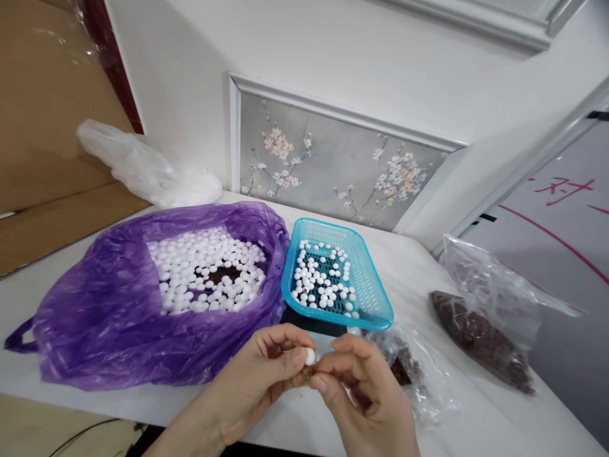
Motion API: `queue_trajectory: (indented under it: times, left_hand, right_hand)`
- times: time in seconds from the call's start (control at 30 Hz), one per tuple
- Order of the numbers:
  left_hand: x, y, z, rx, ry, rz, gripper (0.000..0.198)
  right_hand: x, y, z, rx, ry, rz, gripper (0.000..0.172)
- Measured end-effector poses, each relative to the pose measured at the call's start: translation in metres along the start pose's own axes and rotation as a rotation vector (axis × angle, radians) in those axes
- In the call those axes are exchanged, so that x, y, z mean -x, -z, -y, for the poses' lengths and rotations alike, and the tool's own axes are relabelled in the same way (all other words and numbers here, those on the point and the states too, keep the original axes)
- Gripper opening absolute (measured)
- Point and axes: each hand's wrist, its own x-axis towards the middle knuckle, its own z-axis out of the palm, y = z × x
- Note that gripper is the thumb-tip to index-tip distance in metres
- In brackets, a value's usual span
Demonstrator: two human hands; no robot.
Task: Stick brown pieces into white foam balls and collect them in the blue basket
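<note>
Left grip (264, 367) pinching ball (311, 357), smooth, round

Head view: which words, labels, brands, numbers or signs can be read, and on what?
"对", handwritten in red on the whiteboard at right.
Red stroke to its right: cut off by the frame edge, unreadable.
No readable text on the purple bag or blue basket.
</note>
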Motion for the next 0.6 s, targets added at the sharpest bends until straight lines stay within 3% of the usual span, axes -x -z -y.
queue_trajectory:
  times: [0.2, 0.47, 0.6]
  left_hand:
    - [-0.0002, 0.0002, -0.0001, -0.076, -0.005, -0.026, 0.014]
    - [0.0030, -0.0039, -0.0011, -0.114, -0.001, -0.057, 0.017]
    - [0.0054, -0.0064, -0.0013, -0.105, -0.005, -0.063, 0.018]
  right_hand:
    - [-0.0013, 0.0016, 0.0021, 0.037, 0.010, 0.032, 0.007]
    - [-0.0015, 0.0001, 0.0057, -0.047, 0.146, -0.009, 0.017]
    - [-0.0007, 0.0029, 0.0048, -0.150, 0.120, 0.030, 0.010]
